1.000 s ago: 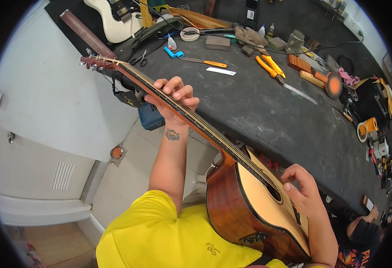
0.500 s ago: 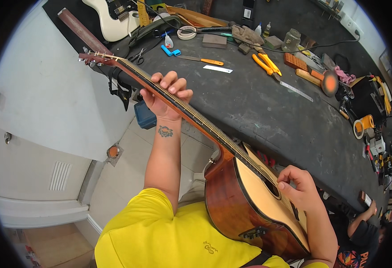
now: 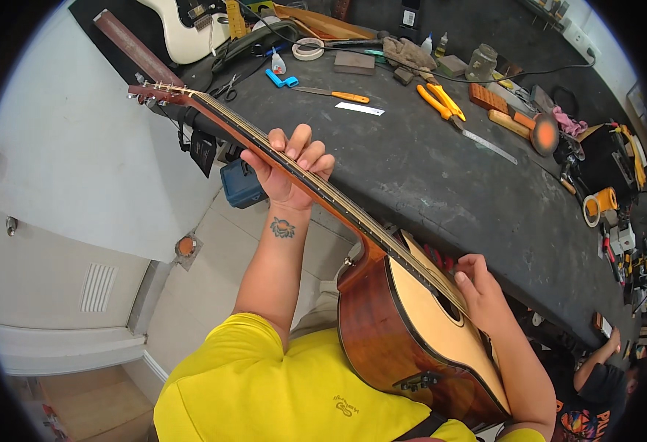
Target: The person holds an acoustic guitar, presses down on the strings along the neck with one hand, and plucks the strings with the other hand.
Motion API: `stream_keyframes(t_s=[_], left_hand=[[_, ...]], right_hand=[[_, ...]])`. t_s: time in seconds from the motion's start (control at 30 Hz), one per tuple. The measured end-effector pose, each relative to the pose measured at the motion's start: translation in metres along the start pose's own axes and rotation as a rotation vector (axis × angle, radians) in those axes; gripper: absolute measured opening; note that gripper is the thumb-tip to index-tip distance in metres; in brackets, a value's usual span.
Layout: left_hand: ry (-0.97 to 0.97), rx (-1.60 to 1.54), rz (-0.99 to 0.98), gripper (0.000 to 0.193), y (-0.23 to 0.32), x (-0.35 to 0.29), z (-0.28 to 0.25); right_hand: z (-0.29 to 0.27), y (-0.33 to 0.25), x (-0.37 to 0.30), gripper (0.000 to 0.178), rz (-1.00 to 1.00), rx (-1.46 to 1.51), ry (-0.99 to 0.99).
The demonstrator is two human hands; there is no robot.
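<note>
An acoustic guitar point(image 3: 371, 320) lies across my body. Its pale top and round soundhole face the bench, and its neck slants up to the headstock at upper left. My left hand point(image 3: 292, 184) is closed around the middle of the neck, thumb at the back and fingertips bent over the strings. By the soundhole, my right hand point(image 3: 483, 298) hovers at the strings with its fingers curled in and its thumb close to them. Whether a pick sits between those fingers is hidden. My right forearm rests over the edge of the guitar's body.
On the dark workbench point(image 3: 441, 177) lie an orange-handled knife point(image 3: 349, 96), yellow-handled pliers point(image 3: 441, 102), a steel ruler point(image 3: 489, 147), a blue string winder point(image 3: 281, 79) and scissors point(image 3: 228, 90). A white electric guitar point(image 3: 180, 33) lies at the far left. Another person's arm point(image 3: 596, 361) holds a phone point(image 3: 602, 325) at right.
My left hand has slid down the neck toward the guitar's body. My right hand has shifted slightly up and toward the bench, across the strings.
</note>
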State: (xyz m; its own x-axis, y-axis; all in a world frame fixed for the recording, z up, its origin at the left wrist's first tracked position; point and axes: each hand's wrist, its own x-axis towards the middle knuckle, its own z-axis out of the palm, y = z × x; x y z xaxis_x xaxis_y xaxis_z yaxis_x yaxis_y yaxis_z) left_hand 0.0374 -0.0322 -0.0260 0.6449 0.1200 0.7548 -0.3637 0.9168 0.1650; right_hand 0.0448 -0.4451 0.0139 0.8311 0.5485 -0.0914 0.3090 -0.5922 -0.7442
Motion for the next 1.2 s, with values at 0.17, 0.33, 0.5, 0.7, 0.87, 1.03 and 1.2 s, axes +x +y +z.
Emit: stream_keyframes(t_s=[0.17,0.33,0.5,0.7,0.87,1.03,1.2], left_hand=[[-0.010,0.015,0.023,0.045,0.004,-0.001,-0.001],[-0.062,-0.016,-0.003,0.041,0.002,0.004,-0.004],[0.072,0.160,0.101,0.042,0.051,0.016,0.012],[0.106,0.218,0.088,0.037,0.026,0.013,0.019],[0.149,0.271,0.070,0.039,0.039,0.008,0.022],[0.226,0.224,0.125,0.034,0.066,0.025,0.020],[0.255,0.151,0.020,0.026,0.070,0.026,0.027]], right_hand=[[-0.008,-0.006,0.005,0.024,0.067,0.092,-0.125],[-0.008,-0.002,0.004,0.018,0.043,0.062,-0.118],[-0.018,-0.011,0.003,0.016,-0.030,0.002,-0.144],[-0.030,-0.015,-0.001,0.015,-0.110,0.102,-0.310],[-0.016,-0.034,-0.002,0.013,-0.211,0.095,-0.101],[-0.033,-0.028,-0.008,0.015,-0.179,0.146,-0.308],[-0.023,-0.019,-0.008,0.019,-0.057,0.209,-0.344]])
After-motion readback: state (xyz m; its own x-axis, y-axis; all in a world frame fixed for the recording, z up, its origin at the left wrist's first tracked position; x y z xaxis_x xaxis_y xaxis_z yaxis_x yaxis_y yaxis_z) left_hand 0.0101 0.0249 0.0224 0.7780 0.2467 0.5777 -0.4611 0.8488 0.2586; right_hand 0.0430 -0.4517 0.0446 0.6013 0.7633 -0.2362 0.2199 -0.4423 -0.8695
